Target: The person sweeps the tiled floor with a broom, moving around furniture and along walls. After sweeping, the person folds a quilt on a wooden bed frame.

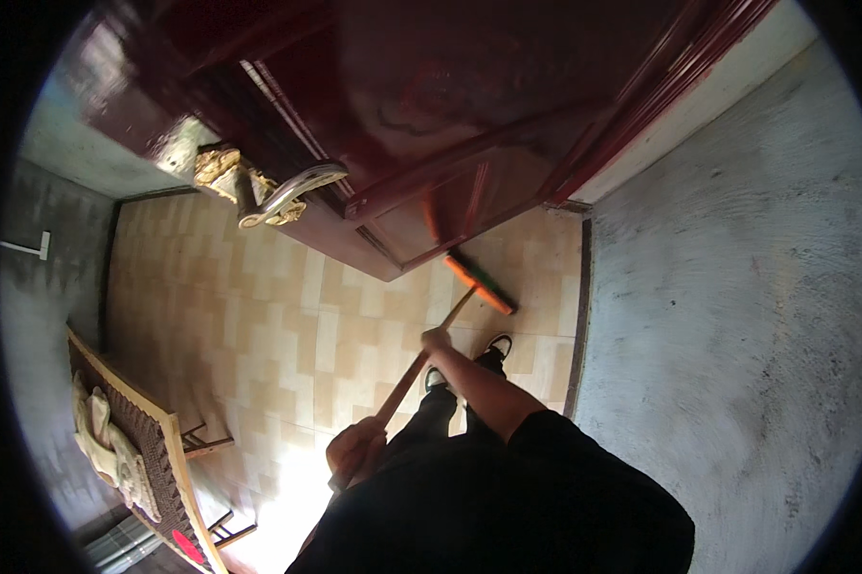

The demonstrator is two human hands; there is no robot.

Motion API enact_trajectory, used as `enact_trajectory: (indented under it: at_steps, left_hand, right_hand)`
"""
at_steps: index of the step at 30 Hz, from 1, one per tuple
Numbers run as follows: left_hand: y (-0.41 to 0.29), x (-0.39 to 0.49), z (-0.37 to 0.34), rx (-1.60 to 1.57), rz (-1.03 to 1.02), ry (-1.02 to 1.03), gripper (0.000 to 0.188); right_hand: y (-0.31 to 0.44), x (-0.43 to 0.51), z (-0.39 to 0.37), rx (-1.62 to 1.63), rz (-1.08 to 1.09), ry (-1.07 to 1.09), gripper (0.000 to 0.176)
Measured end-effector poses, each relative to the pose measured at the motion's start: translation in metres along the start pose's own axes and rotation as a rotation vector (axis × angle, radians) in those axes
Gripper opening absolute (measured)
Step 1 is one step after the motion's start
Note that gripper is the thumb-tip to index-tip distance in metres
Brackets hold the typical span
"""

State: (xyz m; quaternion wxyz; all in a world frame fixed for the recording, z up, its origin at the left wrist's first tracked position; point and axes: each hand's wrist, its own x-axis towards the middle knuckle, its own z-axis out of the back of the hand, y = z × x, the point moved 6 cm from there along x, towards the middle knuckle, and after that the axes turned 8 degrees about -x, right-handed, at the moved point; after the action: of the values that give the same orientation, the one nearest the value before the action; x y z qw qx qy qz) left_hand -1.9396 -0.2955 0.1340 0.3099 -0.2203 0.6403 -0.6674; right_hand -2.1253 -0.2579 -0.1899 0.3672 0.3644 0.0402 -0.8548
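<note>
A push broom with an orange head [480, 284] and dark bristles rests on the tiled floor, close to the lower edge of a dark red door. Its wooden handle [404, 384] slopes down and left towards my body. My left hand [357, 450] is closed round the upper part of this handle, near my waist. Farther down the handle, nearer the broom head, my right hand [437, 340] grips it with the arm stretched out. My shoes stand on the floor just behind the broom head.
The dark red panelled door [460, 165] with a metal lever handle [295, 190] juts over the floor [259, 316]. A rough grey wall [718, 308] rises at the right. At lower left, a wood-framed woven bed or bench [173, 459] bears pale cloth [115, 448] and a red item.
</note>
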Motion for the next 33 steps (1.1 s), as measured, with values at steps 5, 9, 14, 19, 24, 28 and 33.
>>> enact_trajectory:
  at_steps: [5, 9, 14, 19, 24, 28, 33]
  left_hand:
    - [-0.014, 0.001, 0.016, 0.325, -0.124, 0.294, 0.009]
    - [-0.02, 0.014, 0.006, 0.132, -0.122, 0.456, 0.015]
    - [-0.008, 0.028, -0.022, -0.179, 0.105, 0.435, 0.01]
    - [-0.043, 0.054, -0.058, -0.032, 0.141, 0.52, 0.013]
    - [-0.11, 0.067, -0.064, 0.302, -0.287, 0.611, 0.019]
    - [-0.134, 0.052, -0.016, 0.278, -0.332, 0.327, 0.011]
    - [-0.131, 0.066, -0.047, -0.283, -0.028, 0.183, 0.008]
  right_hand:
    - [-0.007, -0.019, -0.034, 1.423, -0.621, -0.197, 0.012]
    - [-0.051, -0.025, -0.041, 1.148, -0.471, -0.168, 0.007]
    - [-0.096, -0.049, -0.024, 1.8, -0.932, -0.209, 0.011]
    - [-0.153, -0.003, -0.124, 1.922, -0.731, 0.047, 0.015]
    - [-0.07, 0.025, -0.118, 2.197, -0.461, 0.23, 0.017]
    - [0.056, -0.061, 0.028, 2.212, -0.526, 0.35, 0.019]
    - [-0.064, 0.016, -0.059, 2.461, -0.507, -0.077, 0.023]
